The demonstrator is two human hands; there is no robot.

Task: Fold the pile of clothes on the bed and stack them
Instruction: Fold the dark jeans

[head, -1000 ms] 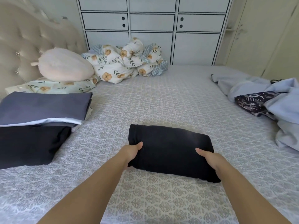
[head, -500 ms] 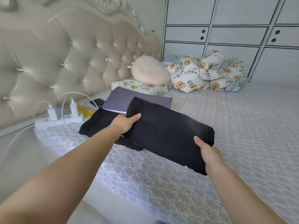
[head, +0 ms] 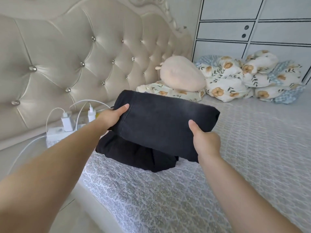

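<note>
A folded black garment (head: 161,121) hangs just above the stack of folded clothes near the headboard. My left hand (head: 111,116) grips its left end, thumb on top. My right hand (head: 204,142) grips its near right edge. Below it a folded black item (head: 134,153) of the stack shows on the patterned bedspread (head: 168,199). The grey folded piece seen before is hidden behind the held garment.
A white power strip (head: 55,134) with chargers and cables lies at the bed's left corner by the tufted headboard (head: 75,56). A pink plush cushion (head: 182,76) and a bunched floral duvet (head: 244,78) sit at the back. White cabinets (head: 252,31) stand behind.
Both hands lifted the folded black garment off the middle of the bed and carried it left, so it now hovers over the stack by the headboard.
</note>
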